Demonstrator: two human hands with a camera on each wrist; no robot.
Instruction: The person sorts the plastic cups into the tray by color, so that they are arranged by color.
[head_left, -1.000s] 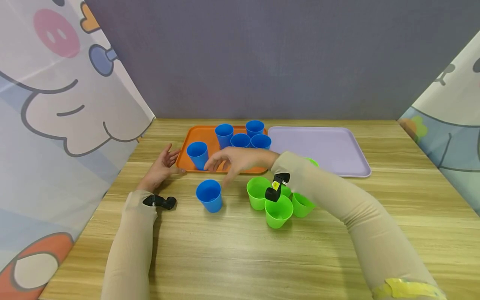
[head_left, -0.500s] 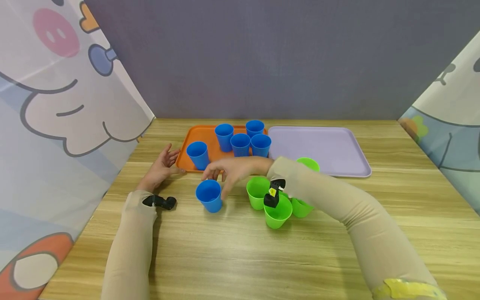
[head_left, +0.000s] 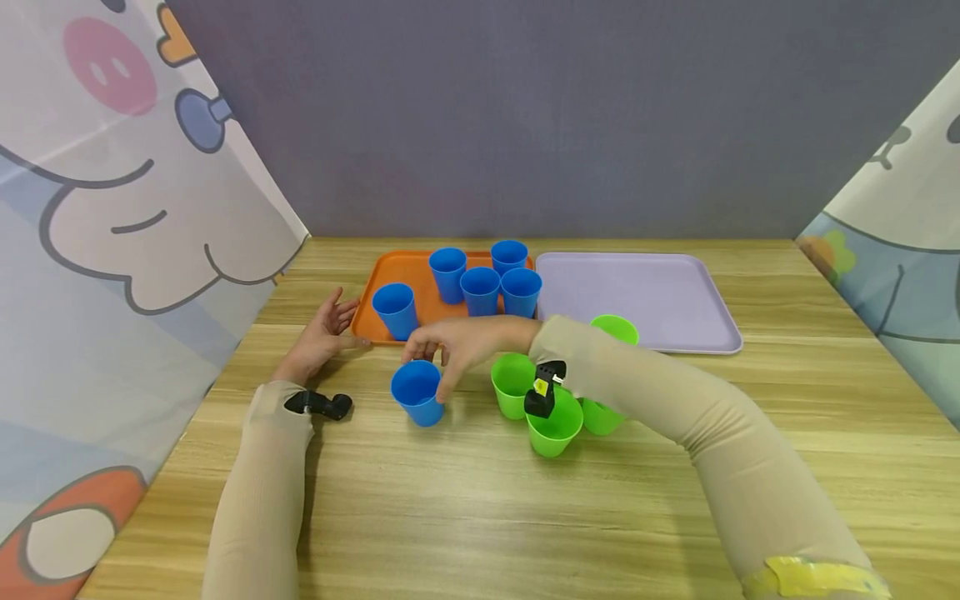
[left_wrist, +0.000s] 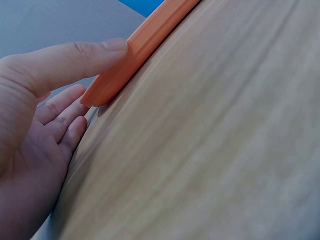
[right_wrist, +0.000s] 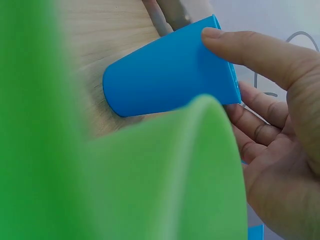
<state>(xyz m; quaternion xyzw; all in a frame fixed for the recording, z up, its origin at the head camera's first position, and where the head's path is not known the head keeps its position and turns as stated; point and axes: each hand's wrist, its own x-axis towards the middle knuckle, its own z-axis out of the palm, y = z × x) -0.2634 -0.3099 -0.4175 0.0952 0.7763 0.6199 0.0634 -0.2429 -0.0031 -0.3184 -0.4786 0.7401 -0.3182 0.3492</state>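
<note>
In the head view my right hand (head_left: 468, 346) is at a blue cup (head_left: 417, 393) standing upright on the table in front of the orange tray (head_left: 420, 258). The right wrist view has my thumb against the side of this blue cup (right_wrist: 165, 75) near the rim, the other fingers round its far side. My left hand (head_left: 318, 337) lies at the tray's near left corner. Its straight thumb touches the orange rim (left_wrist: 135, 55) in the left wrist view, and the loosely extended fingers lie beside the corner.
Several blue cups (head_left: 480, 293) stand on the orange tray. A lilac tray (head_left: 637, 300) sits to its right. Several green cups (head_left: 553, 427) are grouped under my right forearm, which partly hides them. A grey partition (head_left: 555, 117) rises behind the wooden table (head_left: 450, 517).
My right hand has come down and nearer from above the orange tray to the single blue cup, and its thumb has drawn in against the cup. My left hand stays where it was.
</note>
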